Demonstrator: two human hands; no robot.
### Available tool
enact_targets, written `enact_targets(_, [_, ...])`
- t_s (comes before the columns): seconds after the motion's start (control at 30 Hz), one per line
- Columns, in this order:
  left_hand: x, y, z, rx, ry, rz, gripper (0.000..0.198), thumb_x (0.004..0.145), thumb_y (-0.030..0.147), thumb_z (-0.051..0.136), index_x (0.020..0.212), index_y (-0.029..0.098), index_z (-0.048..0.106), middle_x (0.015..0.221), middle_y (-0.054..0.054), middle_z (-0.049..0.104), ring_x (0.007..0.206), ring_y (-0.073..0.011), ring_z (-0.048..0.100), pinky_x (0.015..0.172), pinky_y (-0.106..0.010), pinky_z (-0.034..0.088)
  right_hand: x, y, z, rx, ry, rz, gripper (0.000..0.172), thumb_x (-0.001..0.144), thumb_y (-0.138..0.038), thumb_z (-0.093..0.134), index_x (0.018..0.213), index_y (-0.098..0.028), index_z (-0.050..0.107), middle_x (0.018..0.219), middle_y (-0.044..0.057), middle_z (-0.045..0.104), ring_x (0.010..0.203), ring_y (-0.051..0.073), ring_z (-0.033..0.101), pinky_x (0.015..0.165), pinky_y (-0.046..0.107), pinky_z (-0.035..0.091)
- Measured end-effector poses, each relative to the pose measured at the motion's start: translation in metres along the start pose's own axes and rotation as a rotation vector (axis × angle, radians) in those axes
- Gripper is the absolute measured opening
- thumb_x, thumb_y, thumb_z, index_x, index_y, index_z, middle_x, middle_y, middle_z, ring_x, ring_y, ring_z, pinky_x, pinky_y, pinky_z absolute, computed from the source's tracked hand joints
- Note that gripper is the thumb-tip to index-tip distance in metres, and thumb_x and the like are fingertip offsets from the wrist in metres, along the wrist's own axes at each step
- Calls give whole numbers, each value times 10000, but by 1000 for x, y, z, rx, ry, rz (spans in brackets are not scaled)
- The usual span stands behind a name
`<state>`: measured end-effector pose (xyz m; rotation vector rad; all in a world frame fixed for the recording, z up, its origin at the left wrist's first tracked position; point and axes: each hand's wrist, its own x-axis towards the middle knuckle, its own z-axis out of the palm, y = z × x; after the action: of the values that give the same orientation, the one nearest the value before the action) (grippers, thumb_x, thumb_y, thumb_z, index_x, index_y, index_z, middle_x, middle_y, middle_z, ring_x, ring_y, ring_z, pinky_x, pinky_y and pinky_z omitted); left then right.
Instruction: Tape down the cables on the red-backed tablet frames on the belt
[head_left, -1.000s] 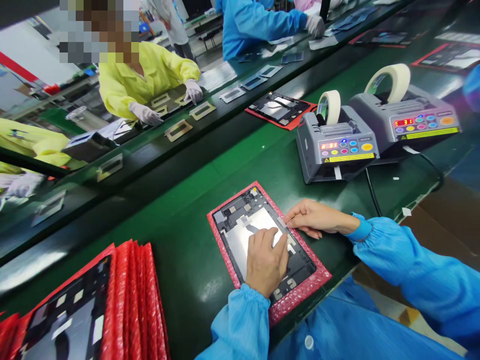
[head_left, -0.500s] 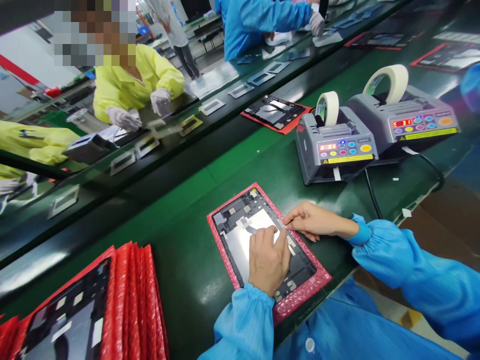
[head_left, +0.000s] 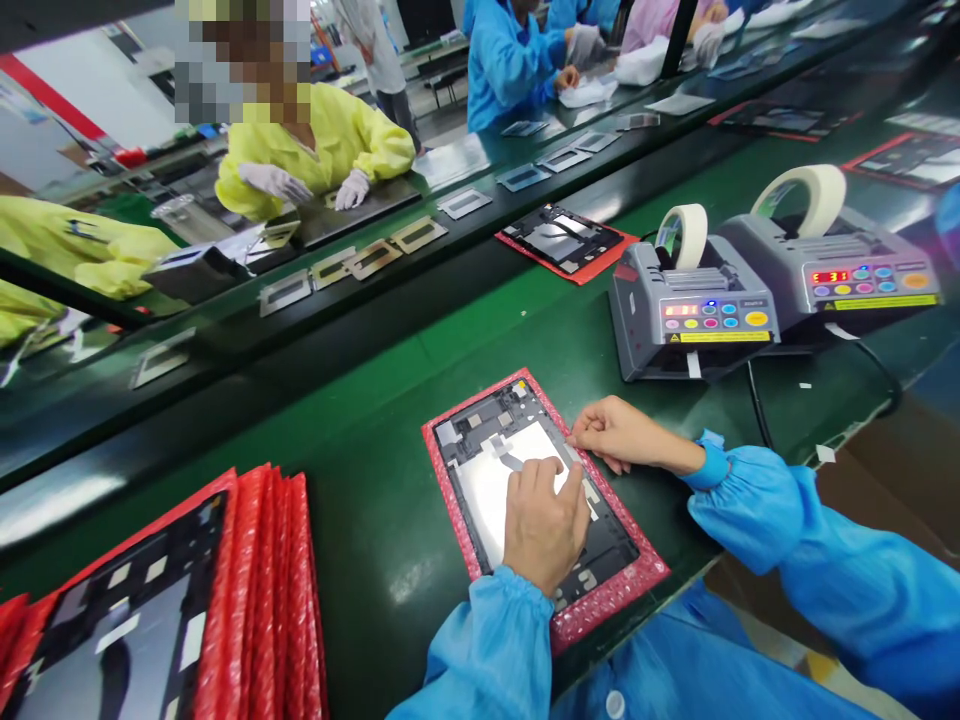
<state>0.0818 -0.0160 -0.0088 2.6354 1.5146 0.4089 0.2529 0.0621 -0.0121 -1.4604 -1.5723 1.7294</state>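
Observation:
An opened tablet (head_left: pixel 609 532) with a bright silver plate and dark frame lies on a red bubble-wrap pouch (head_left: pixel 581 617) in front of me. My left hand (head_left: pixel 546 522) rests on its middle, fingers bent and slightly apart, with the fingertips touching the inner parts near the right side. At the tablet's right long edge, my right hand (head_left: pixel 611 432) is closed in a pinch. Whatever its fingertips hold is too small to make out. Small pale tape pieces show beside the left fingertips.
Two tape dispensers (head_left: pixel 701 318) stand at the right, a cable running between them. To the left is a stack of red bubble pouches (head_left: pixel 281 600) with another opened tablet (head_left: pixel 142 620) on top. A further tablet (head_left: pixel 559 240) lies behind. Co-workers sit across the raised ledge (head_left: pixel 337 330).
The view has shifted slightly. My right hand still pinches at the tablet's edge, and my left hand stays on the tablet. Across the line, the yellow-sleeved co-worker's gloved hands have moved apart.

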Motion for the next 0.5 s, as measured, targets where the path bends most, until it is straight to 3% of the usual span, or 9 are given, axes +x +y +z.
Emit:
enact_targets(0.3, [0,0,0,-15,22,8,291,880,232,429,1153,217,530,932,-68,511,874,-197,454,687,-347,351,0,-10,2,-18,-63,58,191,717,-313,604,668,-148,520,406,-64,483,268,72,425,251,161,320])
enact_targets(0.5, [1,0,1,-23,22,1,291,883,239,423,1151,219,534,922,-66,514,872,-199,452,677,-346,344,1,-5,-1,15,-80,-23,228,727,-343,607,664,-150,504,364,-84,415,271,49,360,272,145,231])
